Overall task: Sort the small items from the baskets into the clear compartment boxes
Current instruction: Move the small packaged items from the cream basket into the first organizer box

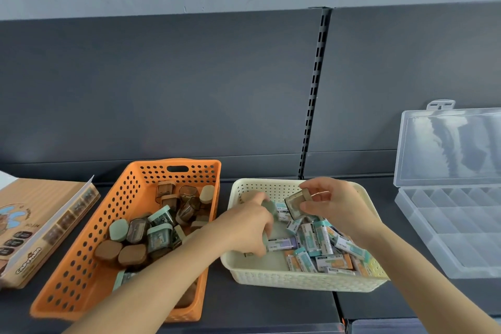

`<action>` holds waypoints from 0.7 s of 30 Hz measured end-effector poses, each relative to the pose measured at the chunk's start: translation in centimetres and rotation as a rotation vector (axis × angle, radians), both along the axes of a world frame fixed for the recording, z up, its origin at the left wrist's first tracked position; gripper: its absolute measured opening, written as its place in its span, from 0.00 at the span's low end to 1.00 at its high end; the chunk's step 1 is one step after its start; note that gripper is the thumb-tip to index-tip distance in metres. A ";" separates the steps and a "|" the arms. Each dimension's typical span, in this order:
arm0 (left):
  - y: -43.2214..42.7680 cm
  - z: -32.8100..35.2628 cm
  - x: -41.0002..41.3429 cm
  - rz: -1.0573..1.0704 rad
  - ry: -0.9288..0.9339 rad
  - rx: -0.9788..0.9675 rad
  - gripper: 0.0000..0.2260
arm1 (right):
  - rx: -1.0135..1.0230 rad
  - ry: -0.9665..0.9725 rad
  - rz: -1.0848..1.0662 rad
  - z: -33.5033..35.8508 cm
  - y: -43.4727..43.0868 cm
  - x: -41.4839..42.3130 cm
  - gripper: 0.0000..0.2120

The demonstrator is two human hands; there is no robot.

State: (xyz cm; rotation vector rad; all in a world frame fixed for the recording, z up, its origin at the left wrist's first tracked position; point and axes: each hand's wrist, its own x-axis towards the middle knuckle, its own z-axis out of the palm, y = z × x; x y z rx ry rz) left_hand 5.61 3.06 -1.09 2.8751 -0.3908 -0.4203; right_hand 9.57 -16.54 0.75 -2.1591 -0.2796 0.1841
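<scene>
A bare strip of dark grey shelf [382, 195] lies open between the cream plastic basket [298, 279] and the clear plastic compartment box [461, 238], whose raised lid [447, 144] walls off its far side. The orange perforated basket [81, 266] sits just beside the cream one.

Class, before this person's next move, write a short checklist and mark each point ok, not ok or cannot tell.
1. Grip: right hand pinches the brown-lidded case: ok.
2. Grip: left hand holds a green item: ok.
3. Lid of the clear box open: ok.
4. Its compartments free: ok.
5. Way from the cream basket to the clear box unblocked: ok.
6. Right compartment for the case: cannot tell.
</scene>
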 end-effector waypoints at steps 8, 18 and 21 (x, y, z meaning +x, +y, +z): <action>2.2 1.7 -0.4 0.122 -0.156 -0.383 0.11 | 0.088 -0.026 -0.040 0.3 1.2 -0.3 0.14; 11.0 4.0 -5.1 0.374 -0.438 -0.487 0.12 | 0.063 -0.105 0.109 1.4 7.9 -1.4 0.15; 13.7 3.3 -6.9 0.453 -0.420 -0.441 0.12 | 0.039 -0.191 0.229 1.9 11.5 -2.3 0.15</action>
